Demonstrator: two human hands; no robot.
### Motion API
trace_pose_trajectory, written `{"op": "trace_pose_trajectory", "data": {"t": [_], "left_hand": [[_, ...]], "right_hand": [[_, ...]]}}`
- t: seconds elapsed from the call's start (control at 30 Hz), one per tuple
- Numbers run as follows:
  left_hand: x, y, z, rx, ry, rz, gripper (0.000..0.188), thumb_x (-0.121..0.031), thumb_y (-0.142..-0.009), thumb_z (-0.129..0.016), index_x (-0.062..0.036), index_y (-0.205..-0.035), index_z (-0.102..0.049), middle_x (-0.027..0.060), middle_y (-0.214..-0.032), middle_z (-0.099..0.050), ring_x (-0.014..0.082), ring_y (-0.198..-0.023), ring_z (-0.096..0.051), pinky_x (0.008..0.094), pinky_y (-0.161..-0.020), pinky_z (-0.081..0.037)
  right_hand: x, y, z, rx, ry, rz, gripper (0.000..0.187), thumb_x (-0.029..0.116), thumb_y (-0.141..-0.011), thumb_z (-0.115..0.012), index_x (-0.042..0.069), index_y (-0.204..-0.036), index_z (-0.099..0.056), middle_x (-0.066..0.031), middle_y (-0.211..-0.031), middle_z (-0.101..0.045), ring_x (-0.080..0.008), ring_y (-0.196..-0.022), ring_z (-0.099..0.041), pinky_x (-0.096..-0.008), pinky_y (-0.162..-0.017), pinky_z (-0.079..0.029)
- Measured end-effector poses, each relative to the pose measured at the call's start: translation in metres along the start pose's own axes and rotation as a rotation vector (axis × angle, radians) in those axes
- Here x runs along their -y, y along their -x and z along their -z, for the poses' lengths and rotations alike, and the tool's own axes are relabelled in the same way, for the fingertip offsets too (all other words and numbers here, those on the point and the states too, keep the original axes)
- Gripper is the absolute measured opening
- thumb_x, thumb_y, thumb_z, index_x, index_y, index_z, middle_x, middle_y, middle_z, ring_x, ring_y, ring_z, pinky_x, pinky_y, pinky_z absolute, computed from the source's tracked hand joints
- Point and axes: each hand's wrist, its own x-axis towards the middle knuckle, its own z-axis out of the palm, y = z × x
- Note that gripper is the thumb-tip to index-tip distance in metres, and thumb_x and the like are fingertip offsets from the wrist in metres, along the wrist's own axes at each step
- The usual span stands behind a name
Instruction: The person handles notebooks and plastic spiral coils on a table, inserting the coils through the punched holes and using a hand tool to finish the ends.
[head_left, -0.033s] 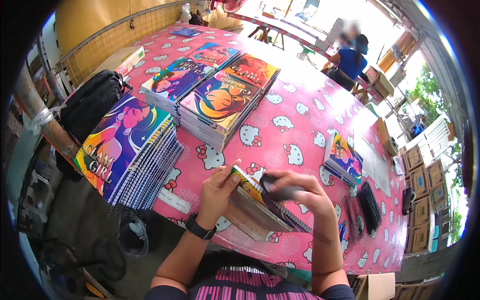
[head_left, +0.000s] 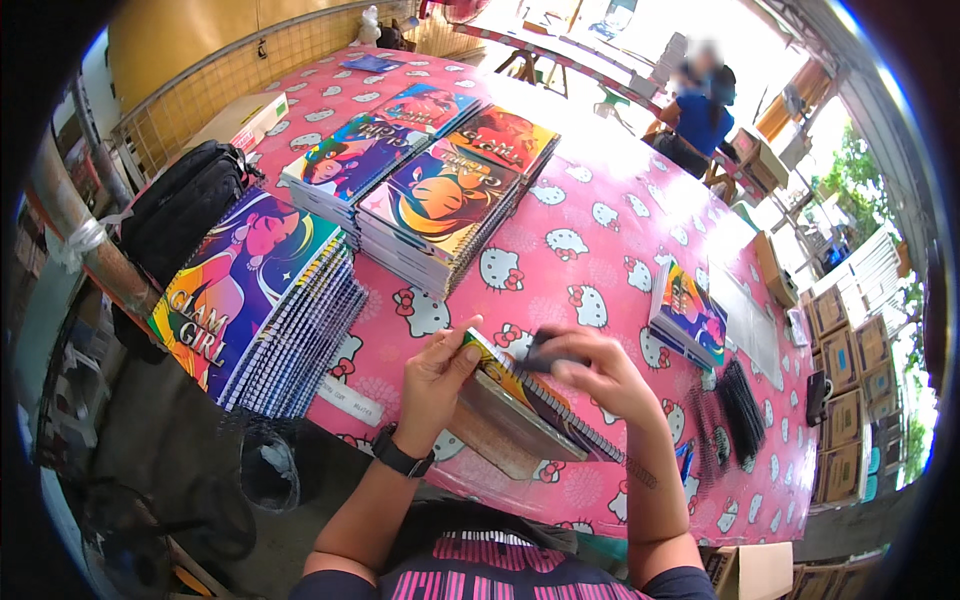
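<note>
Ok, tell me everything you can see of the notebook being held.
The spiral notebook has an orange-and-yellow cover with dark areas and a thin, wire-like coil along its right-hand edge. It is tilted over the near part of the pink table, running from upper left to lower right. The left hand grips its upper end; the right hand holds a dark object by the coil, though contact is unclear.

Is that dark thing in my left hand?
No, the right hand holds the dark object; the left hand grips the notebook.
</note>
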Motion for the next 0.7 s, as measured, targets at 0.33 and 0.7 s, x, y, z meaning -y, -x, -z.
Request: {"op": "trace_pose_trajectory", "data": {"t": [0.33, 0.7], "left_hand": [[-0.001, -0.002, -0.004, 0.015, 0.061, -0.031, 0.036, -0.005, -0.090, -0.060, -0.0050, -0.125, -0.058, -0.0046, -0.088, -0.048, 0.0038, -0.078, -0.043, 0.0183, -0.066, -0.037], [-0.006, -0.009, -0.014, 0.098, 0.094, -0.046, 0.027, -0.006, -0.087, -0.064, -0.0021, -0.114, -0.064, -0.0023, -0.089, -0.056, 0.0061, -0.081, -0.051, 0.0214, -0.073, -0.043]], "right_hand": [[0.002, -0.007, -0.008, 0.050, -0.612, 0.171, 0.045, 0.036, -0.081, -0.065, -0.003, -0.105, -0.066, -0.0220, -0.118, -0.060, -0.0284, -0.111, -0.056, -0.0389, -0.096, -0.040], [-0.031, 0.002, -0.006, -0.138, -0.021, -0.046, 0.050, 0.040, -0.082, -0.067, 0.000, -0.112, -0.062, -0.0192, -0.126, -0.055, -0.0272, -0.110, -0.056, -0.0368, -0.098, -0.039]]}}
